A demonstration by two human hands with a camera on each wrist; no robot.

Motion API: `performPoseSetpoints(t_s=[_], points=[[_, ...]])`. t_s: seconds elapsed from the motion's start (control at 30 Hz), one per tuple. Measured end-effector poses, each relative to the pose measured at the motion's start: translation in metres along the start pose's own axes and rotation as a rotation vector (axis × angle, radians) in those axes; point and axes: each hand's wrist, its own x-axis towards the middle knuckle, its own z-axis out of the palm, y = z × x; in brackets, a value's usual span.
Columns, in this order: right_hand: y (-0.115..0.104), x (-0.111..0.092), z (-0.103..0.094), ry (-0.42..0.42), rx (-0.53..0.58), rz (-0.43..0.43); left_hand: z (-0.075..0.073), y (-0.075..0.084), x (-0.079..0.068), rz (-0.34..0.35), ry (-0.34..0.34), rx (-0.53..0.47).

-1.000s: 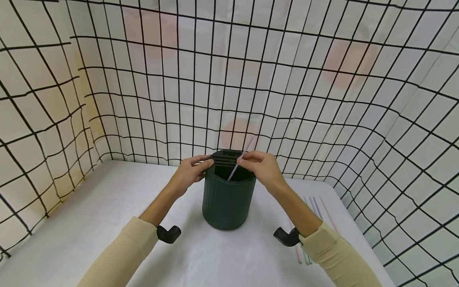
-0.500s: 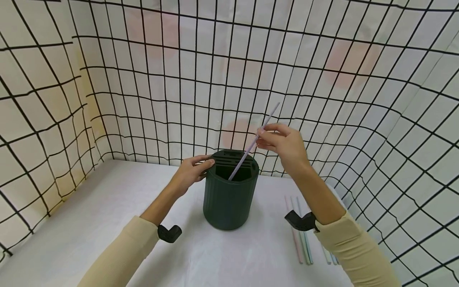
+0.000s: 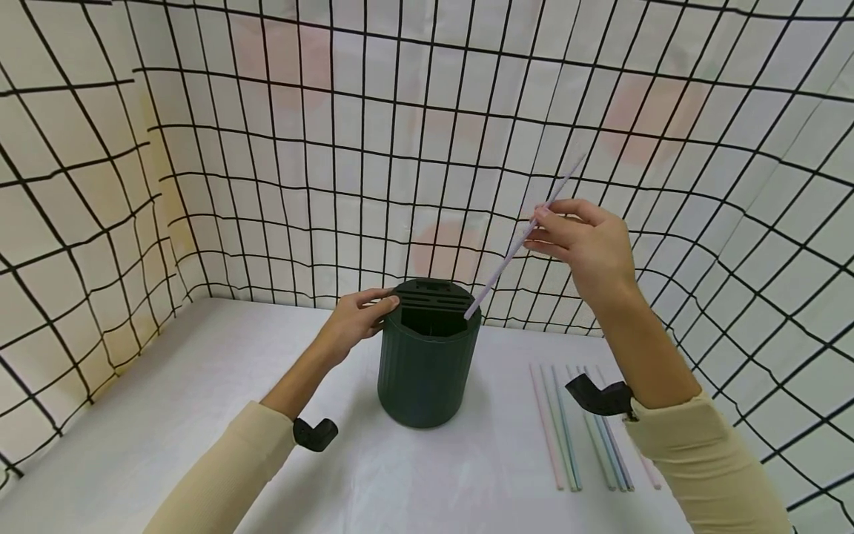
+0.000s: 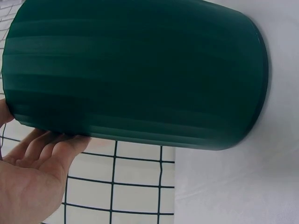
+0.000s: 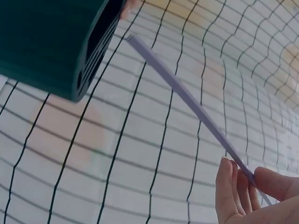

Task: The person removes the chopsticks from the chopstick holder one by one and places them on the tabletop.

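A dark green round container (image 3: 427,380) with a slotted top section and an open front compartment stands upright on the table. My left hand (image 3: 352,322) holds its rim at the left, thumb on top; in the left wrist view the fingers (image 4: 49,149) reach behind its ribbed wall (image 4: 135,74). Between thumb and fingertips, my right hand (image 3: 590,248) pinches a thin purple straw (image 3: 512,251) near its middle. The straw slants, its lower end close to the container's right rim. In the right wrist view, that end of the straw (image 5: 187,100) is apart from the container (image 5: 46,42).
To the right, several pastel straws lie on the white table (image 3: 373,489): one group with a pink straw (image 3: 548,430), another with a green straw (image 3: 600,452), and a pink straw (image 3: 650,472) partly behind the right forearm. Black wire mesh (image 3: 360,178) surrounds the table.
My right hand has moved up and right with the purple straw, lifting its lower end out of the container's opening. The left hand has stayed on the rim. More straws on the table are uncovered.
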Motion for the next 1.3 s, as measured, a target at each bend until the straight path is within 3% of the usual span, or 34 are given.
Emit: performPoseSetpoints(t_s=[0.27,0.53,0.63,0.9,1.13,1.3], points=[[0.029,0.003,-0.035,0.094,-0.044,0.053,-0.002,0.001,-0.002,-0.005,0.011,0.0],[0.087,0.003,-0.075,0.083,-0.066,0.215,-0.001,0.0,-0.002,-0.003,0.004,-0.008],[0.108,-0.002,-0.085,0.066,-0.139,0.256,-0.001,-0.001,-0.002,0.001,0.0,-0.007],[0.157,-0.019,-0.098,-0.008,-0.337,0.326,-0.002,-0.002,0.0,-0.004,0.004,-0.005],[0.2,-0.031,-0.106,-0.031,-0.399,0.401,-0.001,-0.001,0.001,-0.011,0.007,-0.007],[0.219,-0.04,-0.106,-0.037,-0.406,0.453,0.0,0.0,0.0,-0.019,0.011,-0.013]])
